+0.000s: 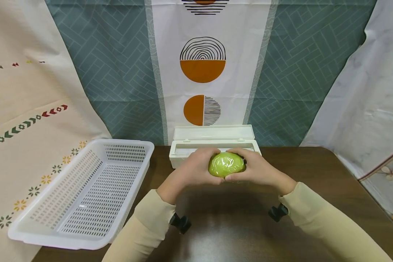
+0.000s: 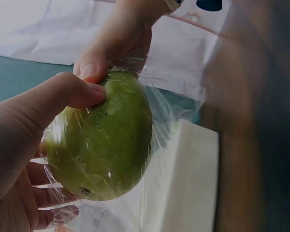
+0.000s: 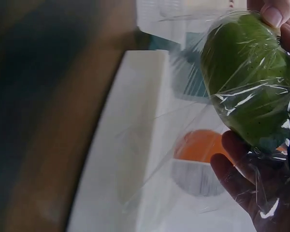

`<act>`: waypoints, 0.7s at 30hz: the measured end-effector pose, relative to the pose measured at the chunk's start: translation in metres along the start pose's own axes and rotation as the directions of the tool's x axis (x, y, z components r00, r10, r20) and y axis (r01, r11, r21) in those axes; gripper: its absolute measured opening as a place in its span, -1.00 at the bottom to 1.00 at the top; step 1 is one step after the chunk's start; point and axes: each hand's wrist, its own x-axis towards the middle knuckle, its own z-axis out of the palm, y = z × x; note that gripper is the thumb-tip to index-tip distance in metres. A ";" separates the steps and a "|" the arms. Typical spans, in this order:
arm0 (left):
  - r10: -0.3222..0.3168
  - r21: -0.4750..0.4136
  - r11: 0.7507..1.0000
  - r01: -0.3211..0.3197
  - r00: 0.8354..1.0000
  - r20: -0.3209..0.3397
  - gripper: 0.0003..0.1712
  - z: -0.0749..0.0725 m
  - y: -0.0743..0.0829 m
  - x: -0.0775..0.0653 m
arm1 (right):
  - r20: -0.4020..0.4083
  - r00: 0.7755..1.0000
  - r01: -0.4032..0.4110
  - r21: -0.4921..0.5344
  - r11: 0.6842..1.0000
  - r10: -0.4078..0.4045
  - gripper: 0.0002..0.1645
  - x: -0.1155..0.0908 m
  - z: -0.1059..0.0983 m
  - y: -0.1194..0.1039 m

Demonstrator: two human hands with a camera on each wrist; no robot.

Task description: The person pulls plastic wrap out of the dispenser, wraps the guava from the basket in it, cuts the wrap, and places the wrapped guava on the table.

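Note:
A green mango-like fruit [image 1: 226,165], wrapped in clear plastic film, is held up between both hands in front of the white box. My left hand [image 1: 201,168] grips its left side, the thumb pressed on the skin and the fingers behind. From the other side my right hand [image 1: 250,167] grips it as well. Loose film [image 2: 157,111] stands out from the fruit in the left wrist view. Film is also bunched around the fingers in the right wrist view, where the fruit [image 3: 251,77] shows glossy creases. Behind the hands, the long white box [image 1: 180,160] stands with its lid [image 1: 214,133] raised.
A white perforated plastic basket [image 1: 144,160] stands on the left of the dark wooden table [image 1: 301,203]. A patterned cloth [image 1: 127,65] hangs behind the box, with paler cloths at both sides. Dark wrist cameras [image 1: 182,222] sit under the cuffs.

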 end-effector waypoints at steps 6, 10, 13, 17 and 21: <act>0.016 0.037 0.999 -0.018 0.998 0.054 -0.24 0.019 -0.007 -0.006 | 0.053 0.998 0.019 0.068 0.998 -0.023 -0.24 -0.009 0.018 0.015; 0.039 0.050 0.998 -0.041 0.998 0.054 -0.25 0.032 -0.012 -0.011 | 0.082 0.995 0.044 0.053 0.998 -0.048 -0.27 -0.014 0.029 0.024; 0.043 0.057 0.997 -0.045 0.998 0.052 -0.25 0.042 -0.016 -0.014 | 0.094 0.996 0.002 0.023 1.000 -0.004 -0.21 -0.019 0.036 0.029; 0.024 0.087 0.996 -0.029 0.998 0.057 -0.24 0.056 -0.021 -0.017 | 0.094 0.994 -0.043 -0.034 0.999 0.046 -0.12 -0.024 0.045 0.036; 0.008 0.129 0.991 -0.016 0.998 0.062 -0.22 0.068 -0.025 -0.019 | 0.092 0.994 -0.046 -0.077 0.996 0.053 -0.10 -0.028 0.052 0.043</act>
